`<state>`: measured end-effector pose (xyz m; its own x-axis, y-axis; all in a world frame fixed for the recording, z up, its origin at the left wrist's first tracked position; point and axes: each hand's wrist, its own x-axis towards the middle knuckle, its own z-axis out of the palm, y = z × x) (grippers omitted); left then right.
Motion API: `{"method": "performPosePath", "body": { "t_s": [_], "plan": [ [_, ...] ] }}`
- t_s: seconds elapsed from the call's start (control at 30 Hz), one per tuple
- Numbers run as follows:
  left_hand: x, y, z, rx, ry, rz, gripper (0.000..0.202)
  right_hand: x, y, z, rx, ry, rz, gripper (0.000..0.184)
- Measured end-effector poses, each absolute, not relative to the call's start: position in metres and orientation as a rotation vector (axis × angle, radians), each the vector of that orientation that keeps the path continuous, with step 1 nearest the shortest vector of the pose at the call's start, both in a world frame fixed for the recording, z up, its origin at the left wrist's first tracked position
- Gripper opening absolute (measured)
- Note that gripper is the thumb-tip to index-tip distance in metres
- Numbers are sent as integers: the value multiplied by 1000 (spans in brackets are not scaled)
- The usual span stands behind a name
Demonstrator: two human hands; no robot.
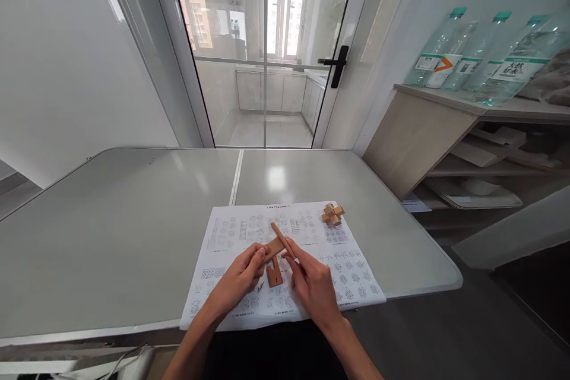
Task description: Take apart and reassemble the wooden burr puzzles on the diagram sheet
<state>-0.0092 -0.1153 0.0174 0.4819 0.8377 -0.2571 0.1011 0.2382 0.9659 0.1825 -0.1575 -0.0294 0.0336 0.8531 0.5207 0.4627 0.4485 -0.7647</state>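
Observation:
Above a printed sheet, my left hand [244, 276] is closed on the near end of a flat wooden puzzle piece [273, 247]. My right hand [314, 279] pinches a second, narrower wooden puzzle piece [280, 235], held slantwise across the far end of the first. The two pieces appear to touch where they cross; fingers partly hide both. Just below them, a notched brown wooden piece [275, 276] shows between my hands. An assembled wooden burr puzzle [332, 214] rests at the sheet's upper right corner.
The paper sheet [249, 303] with puzzle diagrams lies along the front edge of the grey table [133, 237]. A glass door [285, 101] with a black handle [339, 66] stands behind. To the right, several plastic bottles [481, 59] stand on a wooden shelf unit [414, 124].

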Motion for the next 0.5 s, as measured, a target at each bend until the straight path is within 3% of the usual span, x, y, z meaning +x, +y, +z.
{"method": "performPosePath", "body": {
  "t_s": [0.5],
  "plan": [
    [-15,-121,17,1356,1093,651,50,183,-161,-29,-1129,-1783,408,46]
  ]
}}
